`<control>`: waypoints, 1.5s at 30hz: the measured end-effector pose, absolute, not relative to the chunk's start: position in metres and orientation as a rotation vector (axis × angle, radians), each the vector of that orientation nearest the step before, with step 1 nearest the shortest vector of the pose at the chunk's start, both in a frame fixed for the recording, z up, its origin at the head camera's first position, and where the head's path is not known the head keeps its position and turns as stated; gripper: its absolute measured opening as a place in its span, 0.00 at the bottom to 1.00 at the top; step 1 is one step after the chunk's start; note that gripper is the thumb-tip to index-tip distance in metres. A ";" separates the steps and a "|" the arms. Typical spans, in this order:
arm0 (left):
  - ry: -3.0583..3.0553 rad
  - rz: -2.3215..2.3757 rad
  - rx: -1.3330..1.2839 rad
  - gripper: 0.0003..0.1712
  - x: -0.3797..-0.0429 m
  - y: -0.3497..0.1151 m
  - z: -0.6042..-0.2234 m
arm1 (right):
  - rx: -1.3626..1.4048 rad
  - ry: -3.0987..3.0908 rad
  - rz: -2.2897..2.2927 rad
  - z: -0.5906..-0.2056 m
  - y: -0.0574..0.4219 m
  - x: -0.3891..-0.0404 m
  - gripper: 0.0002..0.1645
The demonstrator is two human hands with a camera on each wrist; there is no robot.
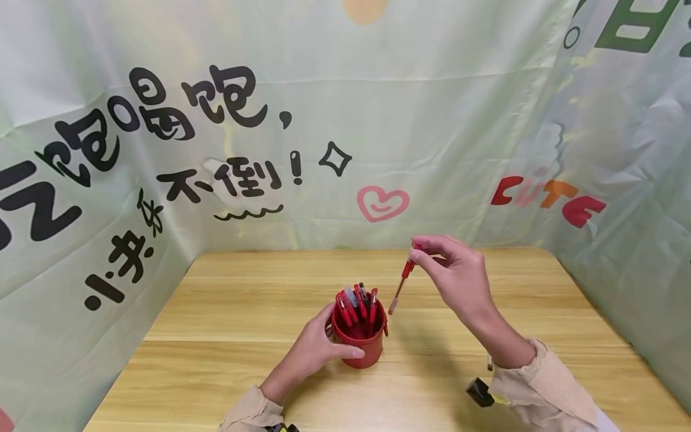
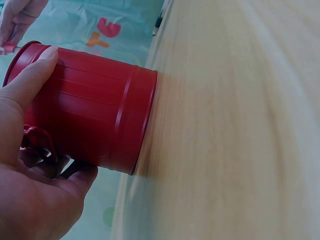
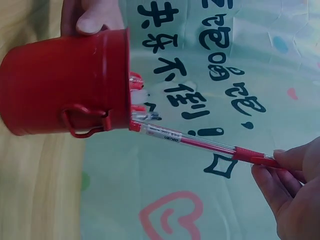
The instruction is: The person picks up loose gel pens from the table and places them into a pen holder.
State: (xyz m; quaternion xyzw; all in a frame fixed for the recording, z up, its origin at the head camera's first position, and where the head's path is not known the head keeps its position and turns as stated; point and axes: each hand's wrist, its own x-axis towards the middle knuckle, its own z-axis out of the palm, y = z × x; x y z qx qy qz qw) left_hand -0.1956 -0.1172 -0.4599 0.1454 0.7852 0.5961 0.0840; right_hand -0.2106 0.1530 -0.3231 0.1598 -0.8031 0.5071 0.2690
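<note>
A small red metal bucket (image 1: 372, 355) stands on the wooden table, with several red and dark pens (image 1: 360, 303) upright inside it. My left hand (image 1: 313, 347) grips the bucket from the left, thumb (image 2: 31, 80) across its front and fingers on the far side. Just right of the bucket, my right hand (image 1: 461, 277) pinches a red gel pen (image 3: 200, 141) by its red upper end. The clear barrel of this pen slants down to the left, its lower tip close beside the bucket's rim. A wire handle loop (image 3: 85, 121) sticks out from the bucket's side.
Behind the table (image 1: 243, 300) hangs a pale green cloth (image 1: 442, 120) with black lettering and a pink heart. A dark, thin object (image 1: 489, 362) lies by the right sleeve. A black block (image 1: 479, 393) sits at the right wrist.
</note>
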 end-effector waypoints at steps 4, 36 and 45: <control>2.341 1.778 0.427 0.59 -0.195 -0.118 -0.460 | 0.457 -2.125 1.412 -0.319 0.146 -0.210 0.14; 2.340 1.784 0.451 0.55 -0.197 -0.119 -0.459 | 0.548 -2.289 1.446 -0.377 0.108 -0.216 0.11; 2.338 1.792 0.453 0.55 -0.196 -0.118 -0.458 | 0.555 -2.346 1.387 -0.387 0.107 -0.215 0.09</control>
